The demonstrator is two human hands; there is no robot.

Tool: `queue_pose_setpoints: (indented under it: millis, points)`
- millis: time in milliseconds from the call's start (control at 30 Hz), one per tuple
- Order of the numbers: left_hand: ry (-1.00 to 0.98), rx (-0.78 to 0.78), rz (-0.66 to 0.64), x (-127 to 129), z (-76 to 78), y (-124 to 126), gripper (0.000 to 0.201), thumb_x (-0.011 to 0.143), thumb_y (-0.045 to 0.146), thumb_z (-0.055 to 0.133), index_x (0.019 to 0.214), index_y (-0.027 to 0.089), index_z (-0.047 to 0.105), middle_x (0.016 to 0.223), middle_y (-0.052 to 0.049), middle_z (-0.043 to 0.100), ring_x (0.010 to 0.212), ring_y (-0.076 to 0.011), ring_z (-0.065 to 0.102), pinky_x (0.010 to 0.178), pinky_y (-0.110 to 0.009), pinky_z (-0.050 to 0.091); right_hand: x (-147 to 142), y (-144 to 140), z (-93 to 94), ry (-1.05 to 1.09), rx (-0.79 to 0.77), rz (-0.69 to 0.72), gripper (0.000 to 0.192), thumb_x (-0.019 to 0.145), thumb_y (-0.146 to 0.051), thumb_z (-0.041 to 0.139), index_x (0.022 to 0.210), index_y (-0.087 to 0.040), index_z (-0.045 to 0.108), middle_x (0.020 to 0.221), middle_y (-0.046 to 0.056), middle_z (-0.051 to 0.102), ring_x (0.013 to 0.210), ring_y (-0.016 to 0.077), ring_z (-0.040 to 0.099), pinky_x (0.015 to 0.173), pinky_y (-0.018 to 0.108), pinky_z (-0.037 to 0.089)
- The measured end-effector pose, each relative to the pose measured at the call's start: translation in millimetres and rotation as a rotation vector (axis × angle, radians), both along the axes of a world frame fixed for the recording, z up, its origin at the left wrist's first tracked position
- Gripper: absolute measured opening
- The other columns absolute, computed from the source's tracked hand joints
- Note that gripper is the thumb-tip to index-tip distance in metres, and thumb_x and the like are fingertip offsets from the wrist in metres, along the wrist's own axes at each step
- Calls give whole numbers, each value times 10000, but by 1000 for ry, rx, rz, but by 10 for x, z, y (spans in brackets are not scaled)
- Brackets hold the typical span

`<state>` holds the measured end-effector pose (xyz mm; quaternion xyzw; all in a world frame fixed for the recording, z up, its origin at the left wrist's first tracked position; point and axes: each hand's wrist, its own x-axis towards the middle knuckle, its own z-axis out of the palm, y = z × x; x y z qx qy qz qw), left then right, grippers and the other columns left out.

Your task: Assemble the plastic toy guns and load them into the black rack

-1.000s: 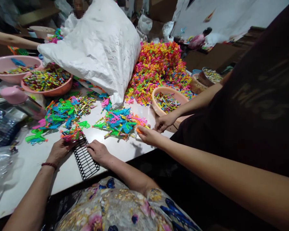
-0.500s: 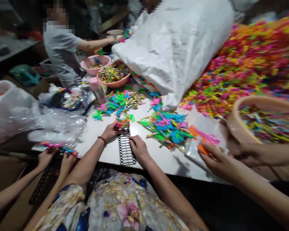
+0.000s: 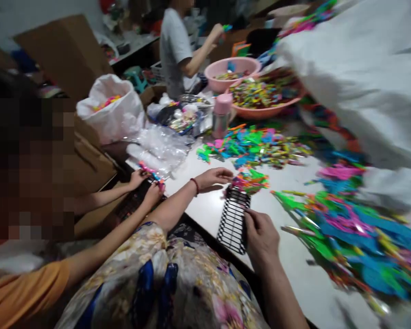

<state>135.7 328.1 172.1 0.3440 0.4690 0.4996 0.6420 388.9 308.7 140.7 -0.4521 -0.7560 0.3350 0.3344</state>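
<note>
A black ladder-like plastic grid (image 3: 231, 220) lies slanted over the front edge of the white table. My right hand (image 3: 263, 235) grips its right side between thumb and curled fingers. At its far end sits a small cluster of green, pink and orange plastic pieces (image 3: 250, 180). My left hand (image 3: 214, 178), with a red bracelet at the wrist, is held out beside that cluster. Its fingers are stretched and apart, with nothing visible in them. To the right spreads a blurred pile of thin colourful plastic toys (image 3: 349, 228).
Farther back lie more plastic pieces (image 3: 250, 144), a pink-capped bottle (image 3: 221, 116) and two pink basins (image 3: 231, 73). Clear plastic bags (image 3: 160, 148) are at the left. Nearby, a co-worker's hands (image 3: 147, 189) hold colourful pieces over another black grid. A big white sack (image 3: 370, 82) stands at the right.
The view has swung left, bringing in the co-worker in orange. My left hand has let go at the cluster and opened its fingers; my right hand stays on the grid.
</note>
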Motion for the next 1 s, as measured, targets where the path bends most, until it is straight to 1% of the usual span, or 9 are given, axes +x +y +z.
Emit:
queue_pose_setpoints:
  millis: [67,167,367,500,667,833,1000]
  points:
    - [-9,13,14,-30,-49,31,406,709,236,807,1086,186,664,1133,-65,658,999,-144,614,815,-250,445,-27,-3,10,-33,-13,-21,406,920,-492,511,1044,-176,733,963,81,678,904,231,624,875,373,473]
    - [-51,17,47,-54,-118,69,383,671,234,838,1007,158,671,1026,-43,650,908,-129,598,858,-300,446,-48,-20,34,-75,-33,-27,431,906,-499,506,1041,-163,741,965,90,675,910,244,623,886,387,466]
    - [-159,37,48,-57,-220,98,358,627,196,844,945,150,687,1002,-43,643,877,-134,591,921,-363,443,-43,-49,38,-132,-12,-39,447,896,-483,501,1063,-147,744,962,106,671,943,272,617,908,416,450]
    - [-180,22,45,-82,-258,114,340,623,181,834,928,147,687,995,-42,650,862,-130,604,870,-332,459,-59,-73,42,-149,3,-27,450,900,-470,502,1082,-136,741,974,119,670,959,284,614,913,423,449]
    - [-210,6,48,-91,-263,116,305,628,158,821,897,149,676,912,-32,653,820,-125,619,796,-288,485,-70,-105,38,-156,5,-32,439,898,-451,514,1097,-134,741,969,113,667,956,280,616,922,421,450]
    - [-244,8,58,-79,-264,113,273,634,112,790,879,133,672,850,-27,647,780,-119,623,762,-274,496,-48,-81,-23,-157,17,-38,438,893,-459,522,1101,-143,742,998,113,679,997,289,611,943,426,441]
    - [-244,3,75,-67,-247,94,246,653,104,777,872,126,666,825,-33,652,774,-123,631,760,-279,498,-39,-66,-56,-171,38,-27,464,885,-475,510,1091,-131,744,994,122,680,975,285,601,928,427,435]
